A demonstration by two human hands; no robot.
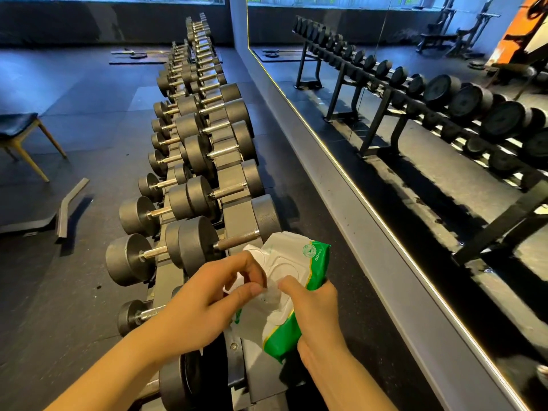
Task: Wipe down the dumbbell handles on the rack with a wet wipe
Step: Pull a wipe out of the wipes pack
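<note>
Our right hand (318,318) grips the green-and-white wet wipe pack (299,262) from its right side, with the thumb resting on the white top. Our left hand (204,304) pinches the wet wipe (271,296) poking from the pack's opening. We hold the pack just above the near end of the dumbbell rack (235,216). Its dumbbell handles (237,241) run away from us in two tiers beside the wall mirror (415,143). A chair (17,129) stands to the left.
</note>
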